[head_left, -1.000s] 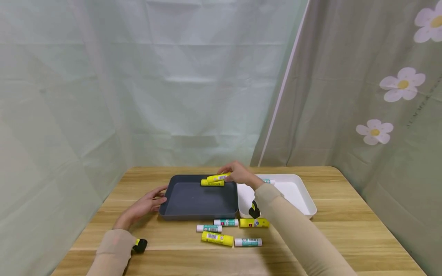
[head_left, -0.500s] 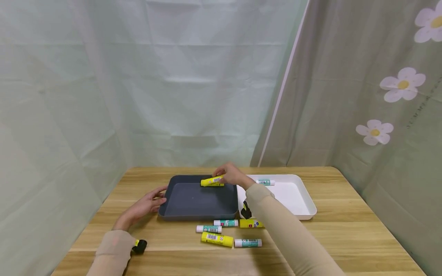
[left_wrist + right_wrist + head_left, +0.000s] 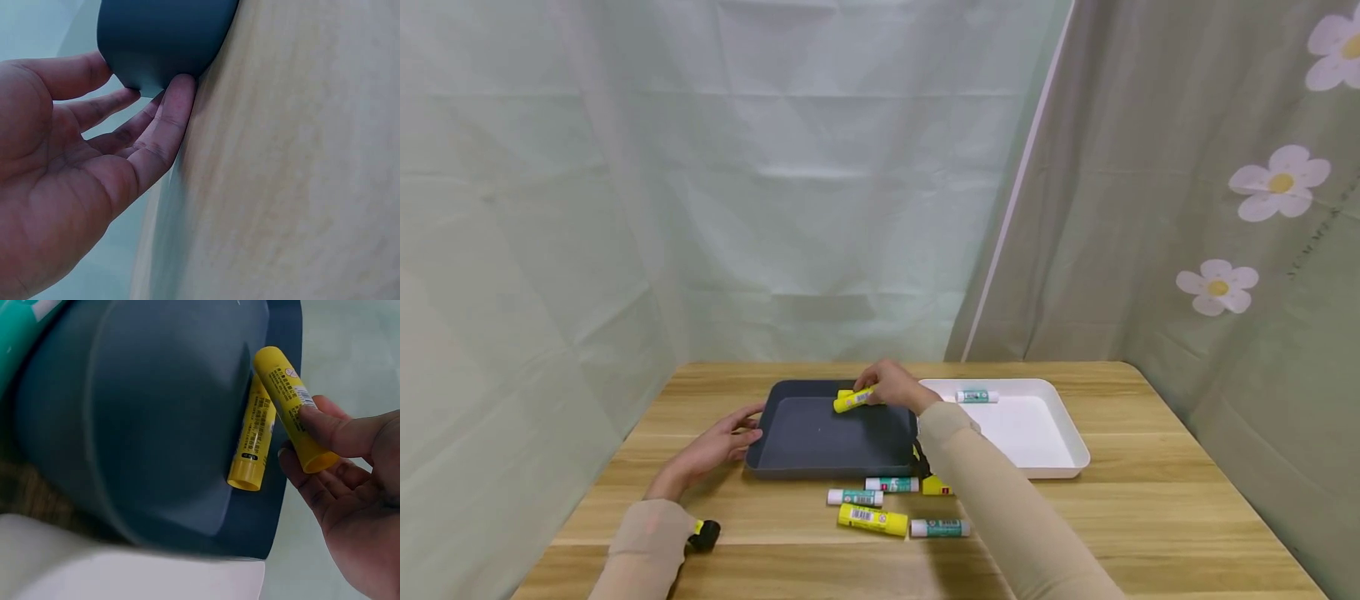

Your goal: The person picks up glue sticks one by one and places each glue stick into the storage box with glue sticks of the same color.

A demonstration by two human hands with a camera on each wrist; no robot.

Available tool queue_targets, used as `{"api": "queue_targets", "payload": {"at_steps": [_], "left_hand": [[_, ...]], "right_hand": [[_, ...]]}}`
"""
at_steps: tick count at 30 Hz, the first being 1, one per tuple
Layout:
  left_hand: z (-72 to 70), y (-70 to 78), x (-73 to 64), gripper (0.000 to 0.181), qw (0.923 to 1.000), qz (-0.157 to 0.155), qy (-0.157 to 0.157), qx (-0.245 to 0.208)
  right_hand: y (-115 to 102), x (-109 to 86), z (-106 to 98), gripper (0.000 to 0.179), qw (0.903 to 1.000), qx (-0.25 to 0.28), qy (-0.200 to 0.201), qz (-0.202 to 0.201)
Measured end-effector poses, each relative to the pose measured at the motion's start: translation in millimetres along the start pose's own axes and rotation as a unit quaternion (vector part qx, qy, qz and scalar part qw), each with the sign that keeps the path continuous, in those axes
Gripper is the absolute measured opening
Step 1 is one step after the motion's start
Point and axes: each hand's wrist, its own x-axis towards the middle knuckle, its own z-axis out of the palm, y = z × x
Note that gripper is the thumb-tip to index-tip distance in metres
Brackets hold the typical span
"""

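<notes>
My right hand (image 3: 889, 385) pinches a yellow glue stick (image 3: 289, 403) between thumb and fingers, tilted, over the far right part of the dark grey tray (image 3: 820, 450). Just under it, a second yellow glue stick (image 3: 251, 440) lies in the tray along its far wall, partly covered in the head view. My left hand (image 3: 726, 439) touches the tray's left end with fairly straight fingers; in the left wrist view the fingertips (image 3: 181, 87) rest against the tray's outer corner.
A white tray (image 3: 1037, 433) adjoins on the right, with a white-and-teal glue stick (image 3: 977, 397) inside. In front lie several more: a yellow one (image 3: 872, 518), white-and-teal ones (image 3: 940, 527), and another yellow one (image 3: 937, 486) partly behind the right sleeve. Curtains (image 3: 820, 208) hang behind the table.
My right hand has moved left and slightly down with the yellow glue stick, whose left end now tips lower. The white tray's glue stick has come into fuller view. My left hand stays put.
</notes>
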Motion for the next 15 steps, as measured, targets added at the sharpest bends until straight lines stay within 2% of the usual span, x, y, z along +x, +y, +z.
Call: {"api": "queue_targets", "payload": {"at_steps": [8,15], "left_hand": [[1.4,-1.2,-0.7,0.066,1.0000,-0.001,0.002,-0.001],[1.4,0.5,-1.4,0.066,1.0000,-0.003,0.003,-0.004]], "right_hand": [[-1.7,2.0,6.2,0.026,1.0000,0.005,0.002,-0.003],[-4.7,3.4,8.1,0.028,0.9992,-0.036,-0.009,-0.014]]}}
